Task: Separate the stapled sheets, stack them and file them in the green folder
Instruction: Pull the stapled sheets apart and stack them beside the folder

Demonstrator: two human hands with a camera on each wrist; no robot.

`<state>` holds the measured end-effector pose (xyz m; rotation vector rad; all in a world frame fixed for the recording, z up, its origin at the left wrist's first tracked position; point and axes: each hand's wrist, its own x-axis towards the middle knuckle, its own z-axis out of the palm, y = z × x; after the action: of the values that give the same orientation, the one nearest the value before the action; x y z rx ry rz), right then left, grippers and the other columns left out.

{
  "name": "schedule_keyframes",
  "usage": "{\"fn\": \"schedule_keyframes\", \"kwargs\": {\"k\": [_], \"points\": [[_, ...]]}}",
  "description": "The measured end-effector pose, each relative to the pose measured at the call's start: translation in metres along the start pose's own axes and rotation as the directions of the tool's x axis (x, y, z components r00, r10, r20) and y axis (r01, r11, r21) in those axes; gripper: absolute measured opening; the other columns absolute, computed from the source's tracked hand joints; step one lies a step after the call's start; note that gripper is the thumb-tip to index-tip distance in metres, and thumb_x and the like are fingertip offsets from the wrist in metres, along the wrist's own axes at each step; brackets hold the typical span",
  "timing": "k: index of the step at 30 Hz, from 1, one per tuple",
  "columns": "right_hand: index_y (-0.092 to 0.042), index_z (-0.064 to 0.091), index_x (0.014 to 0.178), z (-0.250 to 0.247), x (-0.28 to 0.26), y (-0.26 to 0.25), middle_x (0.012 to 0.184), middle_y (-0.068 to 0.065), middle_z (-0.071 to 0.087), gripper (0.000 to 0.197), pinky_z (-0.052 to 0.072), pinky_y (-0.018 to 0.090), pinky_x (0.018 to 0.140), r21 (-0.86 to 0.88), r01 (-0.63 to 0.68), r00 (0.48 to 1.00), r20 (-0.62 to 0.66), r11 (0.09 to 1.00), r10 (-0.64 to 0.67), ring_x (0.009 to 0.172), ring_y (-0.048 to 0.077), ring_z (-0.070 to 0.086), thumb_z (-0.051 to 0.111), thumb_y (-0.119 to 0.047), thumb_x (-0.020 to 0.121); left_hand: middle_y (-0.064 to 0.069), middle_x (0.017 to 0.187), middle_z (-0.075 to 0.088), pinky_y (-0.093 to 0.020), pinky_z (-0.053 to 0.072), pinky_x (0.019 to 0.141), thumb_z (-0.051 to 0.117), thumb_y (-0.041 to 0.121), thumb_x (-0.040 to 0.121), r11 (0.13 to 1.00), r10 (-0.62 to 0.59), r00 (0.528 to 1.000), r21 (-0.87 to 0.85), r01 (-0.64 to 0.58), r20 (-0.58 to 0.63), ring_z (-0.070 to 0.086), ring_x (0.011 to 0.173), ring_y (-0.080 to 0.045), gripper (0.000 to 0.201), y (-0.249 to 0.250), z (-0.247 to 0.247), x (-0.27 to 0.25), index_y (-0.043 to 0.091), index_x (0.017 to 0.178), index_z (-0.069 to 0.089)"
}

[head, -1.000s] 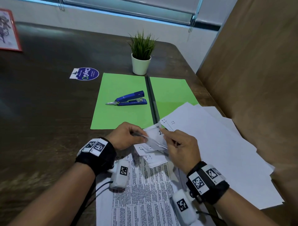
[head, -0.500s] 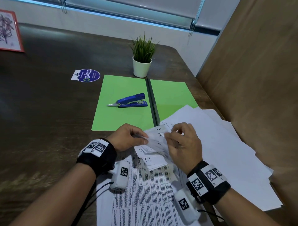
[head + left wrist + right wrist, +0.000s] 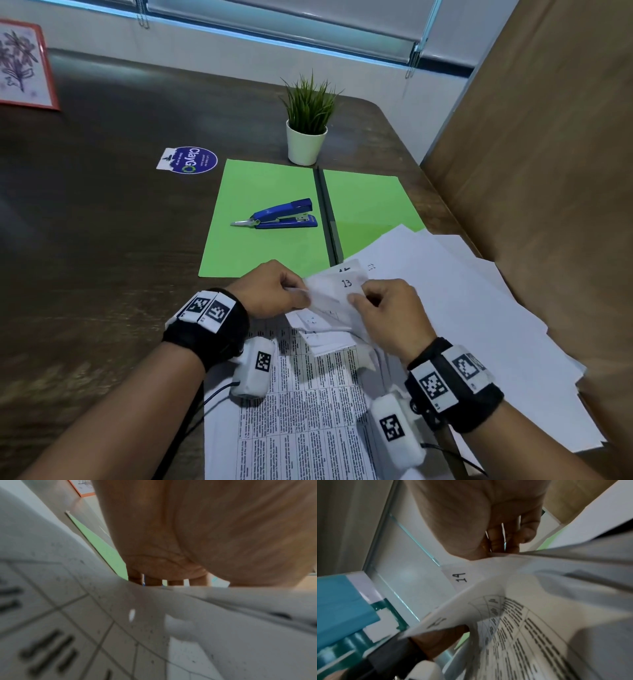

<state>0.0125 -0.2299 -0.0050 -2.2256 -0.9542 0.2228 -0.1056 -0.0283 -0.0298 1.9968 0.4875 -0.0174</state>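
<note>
Both hands, left hand and right hand, pinch the stapled sheets; corner 13 has now peeled up, so separating continues.

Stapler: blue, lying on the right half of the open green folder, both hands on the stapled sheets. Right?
Not quite. The head view shows the stapler on the left half of the green folder, left of its spine. The rest holds: left hand and right hand both pinch the stapled sheets.
</note>
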Motion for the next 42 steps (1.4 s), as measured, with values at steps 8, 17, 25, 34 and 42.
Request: {"fn": "schedule_keyframes", "kwargs": {"k": [8,17,25,34,42], "points": [[-0.015,0.062,0.069,-0.006,-0.012,0.008,0.065,-0.005,0.06,0.025,0.04,0.031,0.056,0.048,0.066,0.969,-0.242,0.997,-0.053,0.056,0.014,0.048,0.064,-0.02,0.094,-0.003,0.075,0.075,-0.029,0.049,0.07,0.071,0.045,0.068,1.0,-0.013,1.0,0.019,0.013,0.003,0.059,0.065,-0.011,0.022,-0.003,-0.01,-0.002,0.027,0.074,0.08],[-0.024,0.053,0.076,0.007,-0.017,0.007,0.066,-0.017,0.053,0.027,0.036,0.018,0.057,0.234,0.045,0.999,-0.011,0.971,-0.044,0.061,0.004,0.045,0.054,-0.012,0.1,0.001,0.086,0.073,-0.045,0.055,0.086,0.073,0.051,0.059,0.999,0.034,0.999,0.018,-0.034,0.018,0.069,0.082,-0.022,0.029,-0.005,-0.009,0.0,0.026,0.072,0.079],[-0.017,0.064,0.082,-0.05,-0.003,0.021,0.074,-0.009,0.068,0.014,0.046,0.025,0.063,0.188,-0.041,0.998,-0.032,0.981,0.048,0.066,0.002,0.06,0.068,-0.027,0.092,-0.001,0.066,0.069,-0.029,0.044,0.066,0.081,0.028,0.078,0.999,-0.022,0.999,-0.033,0.023,0.023,0.057,0.062,-0.011,0.011,-0.005,-0.01,-0.003,0.019,0.072,0.08],[-0.002,0.062,0.065,-0.075,-0.018,0.062,0.062,0.007,0.057,0.03,0.035,0.019,0.051,-0.053,-0.281,0.9,0.333,0.958,0.282,0.048,0.007,0.044,0.069,-0.015,0.091,0.001,0.058,0.045,-0.029,0.031,0.064,0.076,0.038,0.084,0.999,-0.037,0.999,-0.001,0.037,-0.04,0.038,0.056,-0.014,0.031,-0.012,-0.005,0.003,0.01,0.07,0.073],[-0.013,0.069,0.075,-0.138,0.011,0.053,0.055,-0.01,0.062,0.018,0.043,0.024,0.056,0.146,-0.187,0.921,-0.319,0.971,0.225,0.05,0.003,0.05,0.066,-0.014,0.093,0.001,0.072,0.067,-0.031,0.043,0.073,0.074,0.049,0.065,1.0,-0.014,1.0,-0.02,0.014,-0.024,0.057,0.07,-0.014,0.03,-0.014,-0.005,0.006,0.02,0.073,0.075]]}}
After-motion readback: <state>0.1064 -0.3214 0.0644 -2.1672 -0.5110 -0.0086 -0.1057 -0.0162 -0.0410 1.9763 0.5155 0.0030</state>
